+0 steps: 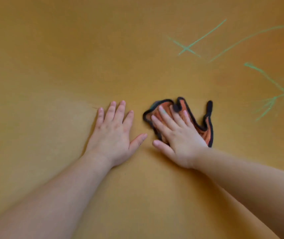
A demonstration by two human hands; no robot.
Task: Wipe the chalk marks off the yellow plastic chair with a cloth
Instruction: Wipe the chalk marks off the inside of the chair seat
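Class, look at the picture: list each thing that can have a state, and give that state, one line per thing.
left hand: open, flat on the chair, holding nothing.
right hand: open, straight fingers pressing on the cloth.
cloth: crumpled, lying on the chair under the right hand.
chalk marks: green, not yet wiped, apart from the cloth.
chair: yellow, marked at upper right only.

- Yellow chair surface: fills the view.
- Green chalk marks: crossed strokes, upper right.
- Orange, black-edged cloth: crumpled at centre, under the flat right hand.
- Flat left hand: palm down, just beside the cloth.
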